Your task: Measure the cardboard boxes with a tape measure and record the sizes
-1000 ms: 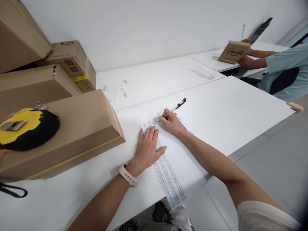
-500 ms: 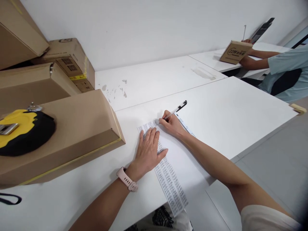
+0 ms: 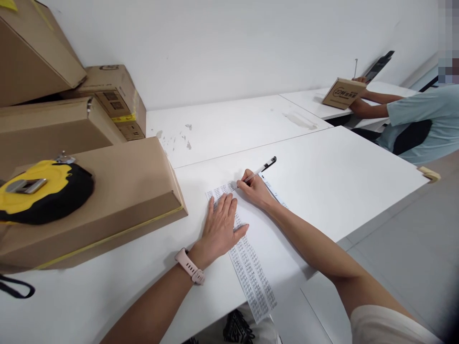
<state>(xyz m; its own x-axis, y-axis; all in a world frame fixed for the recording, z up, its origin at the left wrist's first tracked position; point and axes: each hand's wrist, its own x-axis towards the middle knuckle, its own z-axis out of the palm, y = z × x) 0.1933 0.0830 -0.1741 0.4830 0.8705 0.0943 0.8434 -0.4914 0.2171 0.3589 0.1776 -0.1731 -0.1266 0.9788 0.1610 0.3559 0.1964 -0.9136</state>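
A long printed paper strip point(image 3: 251, 272) lies on the white table point(image 3: 340, 181) and hangs over its near edge. My left hand point(image 3: 220, 224) rests flat on the strip with fingers stretched out, holding it down; a pink watch is on that wrist. My right hand point(image 3: 255, 188) is closed on a pen point(image 3: 261, 168) with a black cap end, its tip touching the top of the strip.
A flat cardboard box point(image 3: 118, 196) lies left of my hands, with a yellow and black tape measure point(image 3: 43, 191) on top. More cardboard boxes point(image 3: 111, 95) are stacked behind it against the wall. At the far right a person in a light blue shirt point(image 3: 419, 119) holds a small carton point(image 3: 342, 93).
Both hands stay on the strip with the pen tip at its top. Only the view has shifted slightly.
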